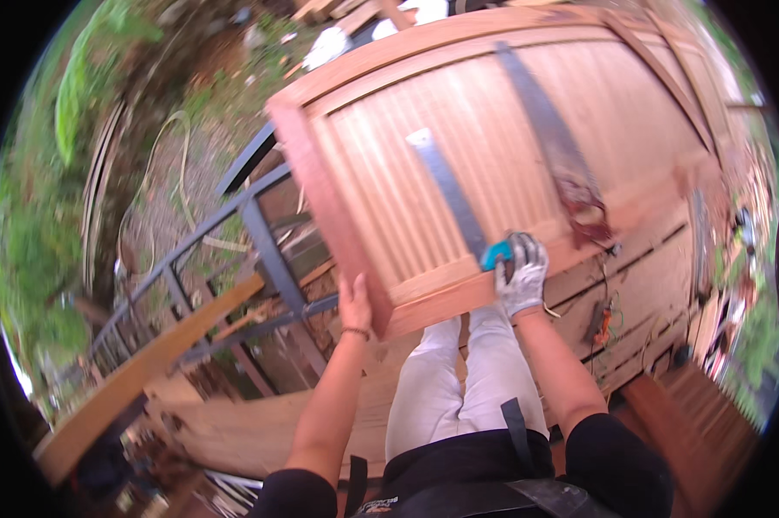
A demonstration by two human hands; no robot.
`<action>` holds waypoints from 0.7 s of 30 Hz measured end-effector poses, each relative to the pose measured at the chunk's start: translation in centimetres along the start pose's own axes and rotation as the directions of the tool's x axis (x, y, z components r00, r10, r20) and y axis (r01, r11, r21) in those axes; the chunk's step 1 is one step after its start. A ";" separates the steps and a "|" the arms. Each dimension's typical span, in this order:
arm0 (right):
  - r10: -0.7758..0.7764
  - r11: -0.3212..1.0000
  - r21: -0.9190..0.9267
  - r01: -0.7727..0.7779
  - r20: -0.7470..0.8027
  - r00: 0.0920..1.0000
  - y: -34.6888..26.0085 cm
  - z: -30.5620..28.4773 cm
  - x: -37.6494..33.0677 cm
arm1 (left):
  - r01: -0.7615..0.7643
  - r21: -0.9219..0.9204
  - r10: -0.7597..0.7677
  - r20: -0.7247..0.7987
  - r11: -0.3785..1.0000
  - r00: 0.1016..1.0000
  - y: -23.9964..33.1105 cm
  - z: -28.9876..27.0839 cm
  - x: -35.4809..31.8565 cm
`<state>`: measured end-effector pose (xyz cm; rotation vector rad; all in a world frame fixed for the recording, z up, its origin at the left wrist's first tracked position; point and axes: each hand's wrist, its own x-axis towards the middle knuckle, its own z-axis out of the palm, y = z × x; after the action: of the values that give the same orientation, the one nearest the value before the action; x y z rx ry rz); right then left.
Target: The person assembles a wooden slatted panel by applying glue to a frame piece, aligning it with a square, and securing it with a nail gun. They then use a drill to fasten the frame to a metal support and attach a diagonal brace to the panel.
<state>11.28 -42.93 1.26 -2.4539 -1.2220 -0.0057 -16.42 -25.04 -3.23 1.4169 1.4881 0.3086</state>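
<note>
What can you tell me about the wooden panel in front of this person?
The wooden panel is reddish-brown, with a smooth frame, darker along its left edge, around paler, ribbed infill. It lies face up, slanting across the view. The bare left hand touches its near left corner; the gloved right hand, holding a teal object, is at its near edge. A handsaw lies on it.

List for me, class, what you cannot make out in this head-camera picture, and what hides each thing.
- Teal object, head view: partly covered by the gloved right hand, so its full shape is hidden.
- Person's feet, head view: out of sight; the wooden panel cuts off the lower legs.
- Handsaw, head view: teeth too small and blurred to count.
</note>
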 end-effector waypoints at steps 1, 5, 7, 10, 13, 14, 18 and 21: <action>0.037 0.997 0.061 -0.038 0.021 0.999 0.7 -1.2 -1.8 | 0.013 0.008 -0.013 0.020 1.000 1.000 -0.7 -0.1 -0.5; 0.273 0.960 0.025 -0.280 0.161 0.949 2.8 -3.5 -12.2 | 0.127 -0.009 -0.122 0.225 0.992 0.967 -3.7 -2.3 -2.3; 0.556 0.808 -0.009 -0.589 0.342 0.757 3.7 -5.5 -16.1 | 0.022 0.038 -0.033 0.340 0.999 0.940 -5.4 -4.1 -3.3; 0.764 0.396 -0.243 -0.885 0.622 0.171 6.8 -8.0 -25.2 | -0.243 0.470 -0.118 0.615 0.849 0.779 -9.5 -7.5 -4.5; 0.736 0.328 -0.455 -0.828 0.672 -0.077 7.8 -7.9 -36.4 | -0.892 0.430 -0.658 0.713 0.141 0.240 -12.2 -10.4 -5.8; 0.726 0.268 -0.473 -0.839 0.672 -0.148 7.1 -8.7 -38.0 | -0.936 0.226 -0.510 0.858 0.271 0.059 -13.6 -12.6 -5.8; 0.620 0.140 -0.415 -0.899 0.745 -0.247 7.1 -3.0 -48.4 | -0.522 0.732 -0.715 0.636 0.439 0.290 -6.1 -6.2 -12.0; 0.531 0.004 -0.365 -0.931 0.790 -0.307 8.2 -2.5 -49.3 | -0.524 0.772 -0.721 0.587 0.360 0.369 2.4 2.9 -15.1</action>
<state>-12.46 -86.04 -8.01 -2.1450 0.7637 1.8425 -15.87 -38.56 4.49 1.7320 0.5568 -1.6585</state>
